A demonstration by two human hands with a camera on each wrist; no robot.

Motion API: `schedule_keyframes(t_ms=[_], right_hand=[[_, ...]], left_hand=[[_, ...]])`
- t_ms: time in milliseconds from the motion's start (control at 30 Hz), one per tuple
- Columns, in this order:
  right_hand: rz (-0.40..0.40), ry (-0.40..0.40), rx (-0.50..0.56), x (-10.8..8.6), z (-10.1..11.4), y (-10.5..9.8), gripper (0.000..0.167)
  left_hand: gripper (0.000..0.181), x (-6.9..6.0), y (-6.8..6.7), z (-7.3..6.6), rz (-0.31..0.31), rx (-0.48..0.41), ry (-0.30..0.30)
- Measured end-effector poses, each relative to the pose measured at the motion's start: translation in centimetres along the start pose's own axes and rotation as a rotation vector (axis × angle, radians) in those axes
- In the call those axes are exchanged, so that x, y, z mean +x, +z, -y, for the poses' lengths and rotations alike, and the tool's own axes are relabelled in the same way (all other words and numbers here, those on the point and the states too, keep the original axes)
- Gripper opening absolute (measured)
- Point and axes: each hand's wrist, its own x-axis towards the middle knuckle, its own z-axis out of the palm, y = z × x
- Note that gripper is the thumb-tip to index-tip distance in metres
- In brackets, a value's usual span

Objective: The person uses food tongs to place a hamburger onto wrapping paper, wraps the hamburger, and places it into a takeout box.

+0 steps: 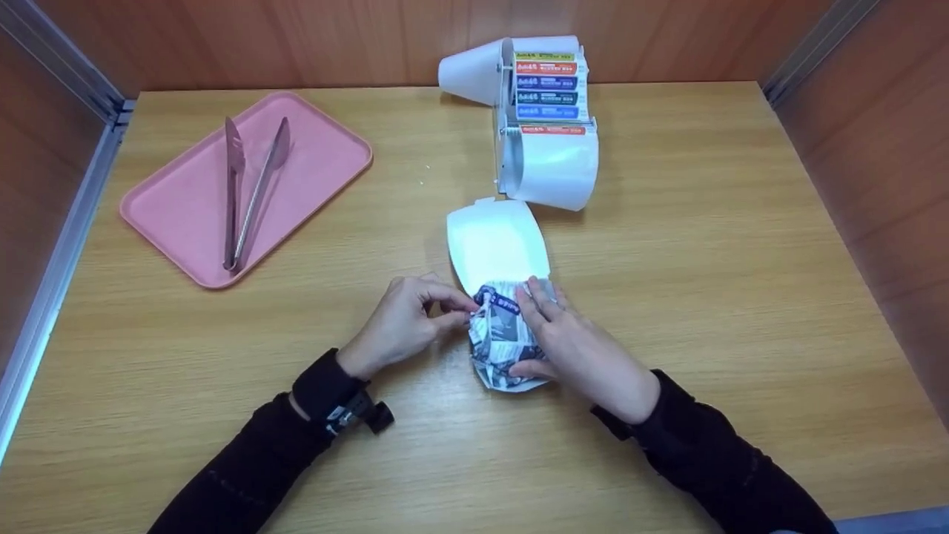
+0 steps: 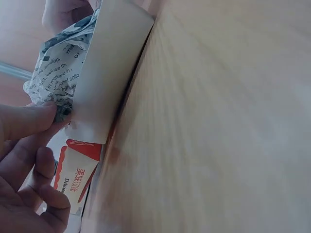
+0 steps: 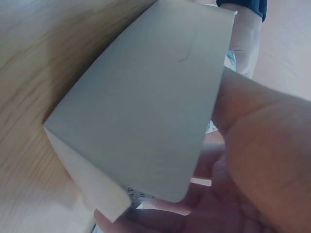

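Note:
A burger box (image 1: 498, 241) stands with its white lid folded back, and in its base sits a bundle in newsprint-patterned wrapping paper (image 1: 506, 337). What the paper wraps is hidden. At the bundle's left side, my left hand (image 1: 397, 322) pinches a bunched bit of the paper (image 2: 60, 80) between thumb and index finger; its other fingers curl loosely. From the right, my right hand (image 1: 574, 345) lies over the bundle, fingers extended across its top and thumb near its front edge. In the right wrist view, the box's white side wall (image 3: 141, 97) hides part of the paper.
Behind the box stands a holder with white cups (image 1: 556, 167) and colour-labelled packs (image 1: 547, 83). At the back left, a pink tray (image 1: 319, 141) bears metal tongs (image 1: 256, 196). Wooden panels (image 1: 334, 44) border the table. Red-and-white printed card (image 2: 77, 167) shows in the left wrist view.

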Motion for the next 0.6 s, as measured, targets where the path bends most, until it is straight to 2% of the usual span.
schedule_keyframes(t_ms=[167, 267, 300, 367, 433, 500, 533, 600], right_hand=[[-0.055, -0.05, -0.015, 0.0, -0.2, 0.1, 0.096], [-0.054, -0.054, 0.012, -0.1, -0.2, 0.0, 0.098], [-0.06, -0.067, -0.004, 0.2, -1.2, 1.1, 0.102], [-0.061, -0.068, 0.001, 0.2, -1.2, 1.0, 0.103], [-0.065, -0.07, 0.001, 0.2, -1.2, 1.0, 0.103], [-0.071, -0.068, -0.006, 0.2, -1.1, 1.1, 0.102], [-0.064, -0.055, 0.01, -0.1, -0.2, 0.1, 0.098], [-0.063, -0.053, 0.002, -0.1, -0.1, 0.2, 0.096]], left_hand=[[0.015, -0.2, 0.4, -0.5, -0.04, -0.038, -0.008], [0.016, -0.2, 0.9, -0.9, -0.081, -0.11, -0.049], [0.015, -0.2, 1.0, -1.0, -0.095, -0.129, -0.055], [0.012, 0.0, 1.2, -1.2, -0.109, -0.138, -0.05], [0.009, 0.2, 1.3, -1.4, -0.104, -0.113, -0.049], [0.007, 0.4, 1.2, -1.5, -0.082, -0.042, -0.057], [0.007, 0.5, 1.1, -1.6, -0.063, -0.001, -0.067], [0.008, 0.5, 0.8, -1.7, -0.022, 0.075, -0.099]])
